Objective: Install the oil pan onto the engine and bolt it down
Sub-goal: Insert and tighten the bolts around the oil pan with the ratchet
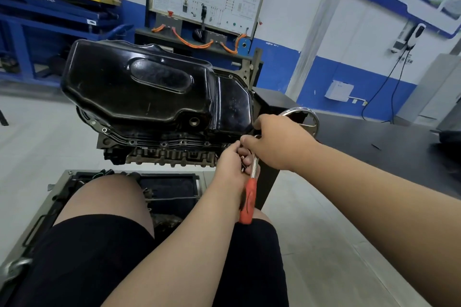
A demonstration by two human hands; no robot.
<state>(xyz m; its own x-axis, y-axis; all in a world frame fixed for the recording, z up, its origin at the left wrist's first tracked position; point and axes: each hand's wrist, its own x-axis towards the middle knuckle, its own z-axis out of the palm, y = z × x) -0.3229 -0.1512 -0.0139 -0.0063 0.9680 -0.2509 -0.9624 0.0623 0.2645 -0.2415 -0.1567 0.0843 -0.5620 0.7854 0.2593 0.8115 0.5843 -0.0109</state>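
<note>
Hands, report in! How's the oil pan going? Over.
Left hand grips red-handled tool. Right hand at corner of oil pan, grasp hidden. Oil pan sits on engine. No obstruction seen.

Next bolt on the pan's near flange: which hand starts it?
Right, probably. The right hand has its fingers at the near corner of the oil pan flange, while the left hand is busy gripping the red-handled tool.

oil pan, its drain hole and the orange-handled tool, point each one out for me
oil pan (139, 87): head view, on its raised black bottom panel.
drain hole (194, 121): head view, on the round threaded opening.
orange-handled tool (249, 200): head view, on the orange handle.
</note>
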